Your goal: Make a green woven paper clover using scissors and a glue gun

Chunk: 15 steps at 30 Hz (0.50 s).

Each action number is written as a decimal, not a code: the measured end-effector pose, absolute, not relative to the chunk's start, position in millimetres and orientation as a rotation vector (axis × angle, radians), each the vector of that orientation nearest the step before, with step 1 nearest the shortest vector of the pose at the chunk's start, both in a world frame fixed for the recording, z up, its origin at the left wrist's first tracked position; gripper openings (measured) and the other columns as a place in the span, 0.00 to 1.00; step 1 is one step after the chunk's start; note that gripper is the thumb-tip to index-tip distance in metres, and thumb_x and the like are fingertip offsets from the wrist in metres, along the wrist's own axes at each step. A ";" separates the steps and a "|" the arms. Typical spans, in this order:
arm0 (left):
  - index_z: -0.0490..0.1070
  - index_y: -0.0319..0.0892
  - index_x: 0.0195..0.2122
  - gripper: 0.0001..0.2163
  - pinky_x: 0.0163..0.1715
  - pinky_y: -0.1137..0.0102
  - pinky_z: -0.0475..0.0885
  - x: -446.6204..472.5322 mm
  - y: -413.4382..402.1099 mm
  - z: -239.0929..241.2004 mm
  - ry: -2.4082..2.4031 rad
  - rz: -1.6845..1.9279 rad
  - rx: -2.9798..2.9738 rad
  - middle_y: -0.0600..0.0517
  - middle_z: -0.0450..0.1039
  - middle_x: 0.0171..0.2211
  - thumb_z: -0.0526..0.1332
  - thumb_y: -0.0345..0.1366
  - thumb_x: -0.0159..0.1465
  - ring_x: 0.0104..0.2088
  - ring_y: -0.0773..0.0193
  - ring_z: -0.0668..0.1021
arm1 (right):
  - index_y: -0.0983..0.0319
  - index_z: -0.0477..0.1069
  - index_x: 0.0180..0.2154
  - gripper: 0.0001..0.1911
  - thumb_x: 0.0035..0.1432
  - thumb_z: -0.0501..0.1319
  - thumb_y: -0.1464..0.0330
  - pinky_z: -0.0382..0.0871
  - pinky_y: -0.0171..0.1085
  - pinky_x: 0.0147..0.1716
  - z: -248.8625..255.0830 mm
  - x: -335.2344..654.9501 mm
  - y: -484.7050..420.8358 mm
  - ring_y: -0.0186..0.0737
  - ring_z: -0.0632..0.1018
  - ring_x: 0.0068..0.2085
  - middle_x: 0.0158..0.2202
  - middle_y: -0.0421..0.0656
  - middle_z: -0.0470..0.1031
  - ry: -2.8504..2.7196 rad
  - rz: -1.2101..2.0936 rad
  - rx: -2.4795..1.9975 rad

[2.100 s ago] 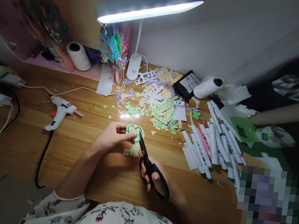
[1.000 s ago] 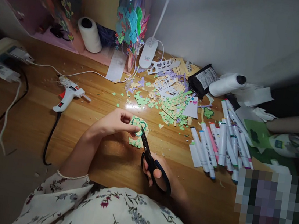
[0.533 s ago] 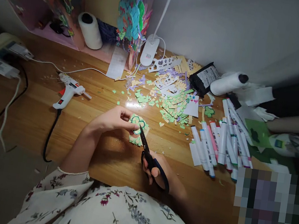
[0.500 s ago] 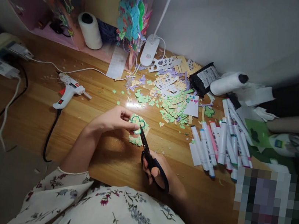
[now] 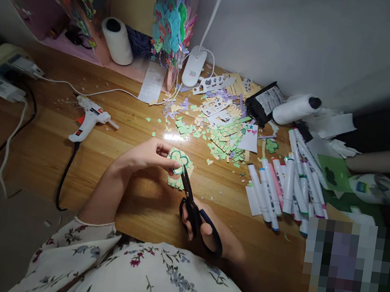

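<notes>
A green-and-cream patchwork paper piece with a dark-green flower outline (image 5: 180, 156) is mid-view, above the wooden surface (image 5: 41, 153); its outline is drawn, but margin remains right and below, so cutting looks partway at most. From the left: one white plastic glue gun (image 5: 92, 119); one white, black-cored spool (image 5: 118, 41); the left hand (image 5: 144, 156), thumb and fingers pinching that paper; one pair of black scissors (image 5: 188, 191), blades at its right side; the right hand (image 5: 223, 231), fingers curled through the handles; one heap of paper scraps (image 5: 227, 138); a second such spool (image 5: 296, 109); white-barrelled markers (image 5: 276, 189), too overlapped to count.
</notes>
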<state>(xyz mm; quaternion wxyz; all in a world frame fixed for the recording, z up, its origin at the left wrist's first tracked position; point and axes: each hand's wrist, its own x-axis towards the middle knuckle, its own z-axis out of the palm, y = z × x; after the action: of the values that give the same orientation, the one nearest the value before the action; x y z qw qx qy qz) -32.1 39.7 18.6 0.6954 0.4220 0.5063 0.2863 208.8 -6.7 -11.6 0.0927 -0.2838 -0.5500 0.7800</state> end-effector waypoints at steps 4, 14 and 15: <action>0.76 0.37 0.25 0.05 0.26 0.76 0.69 -35.8 42.6 18.6 1.071 0.655 0.953 0.51 0.76 0.22 0.68 0.34 0.51 0.24 0.69 0.76 | 0.60 0.61 0.33 0.40 0.38 0.47 0.31 0.58 0.34 0.20 9.9 235.3 1.4 0.33 0.59 0.24 0.27 0.39 0.60 -1.751 2.326 -0.906; 0.77 0.38 0.26 0.05 0.28 0.74 0.72 -20.4 55.1 34.0 0.867 0.491 1.005 0.50 0.77 0.23 0.68 0.34 0.51 0.23 0.68 0.77 | 0.59 0.65 0.31 0.36 0.41 0.51 0.33 0.57 0.36 0.23 51.1 266.5 8.1 0.36 0.58 0.25 0.27 0.40 0.61 -1.738 2.282 -1.137; 0.77 0.37 0.25 0.05 0.28 0.74 0.72 -17.4 53.4 34.6 0.904 0.531 0.993 0.50 0.77 0.23 0.68 0.34 0.51 0.23 0.68 0.77 | 0.59 0.64 0.31 0.37 0.39 0.50 0.32 0.59 0.37 0.23 46.9 264.2 4.5 0.36 0.60 0.25 0.27 0.40 0.61 -1.686 2.300 -1.115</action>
<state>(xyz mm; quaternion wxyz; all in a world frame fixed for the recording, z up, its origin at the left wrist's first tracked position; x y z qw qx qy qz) -17.4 53.4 34.6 0.7503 0.4545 0.4139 0.2431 264.2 4.5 46.9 0.0397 -0.3640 -0.5503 0.7504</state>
